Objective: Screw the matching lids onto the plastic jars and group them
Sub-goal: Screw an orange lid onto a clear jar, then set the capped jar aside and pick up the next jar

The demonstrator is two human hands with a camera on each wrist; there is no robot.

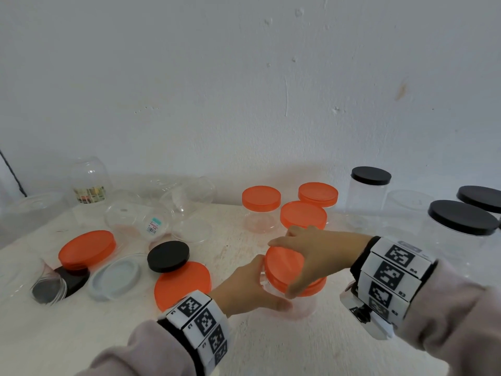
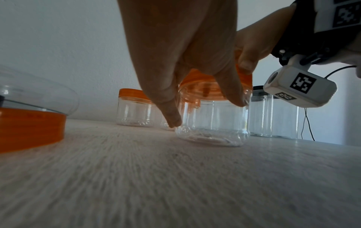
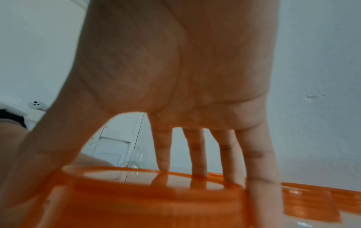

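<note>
A small clear plastic jar [image 1: 305, 308] stands on the white table [image 1: 271, 346], with an orange lid [image 1: 282, 267] sitting tilted on its mouth. My left hand [image 1: 257, 287] grips the jar's side, thumb in front and fingers behind. My right hand [image 1: 298, 261] lies over the lid, its fingers and thumb curled down round the rim. In the left wrist view my left fingers [image 2: 170, 114] wrap the jar [image 2: 215, 125] under the lid [image 2: 195, 77]. The right wrist view shows my palm above the lid [image 3: 156, 200], fingertips [image 3: 198, 168] over its far edge.
Three orange-lidded jars [image 1: 303, 214] stand just behind my hands. Black-lidded jars [image 1: 461, 217] are at the right. Loose orange lids [image 1: 86, 249] [image 1: 181, 283], a black lid [image 1: 168, 256] and a clear lid [image 1: 116, 275] lie at the left, with open clear jars [image 1: 135, 221] behind them.
</note>
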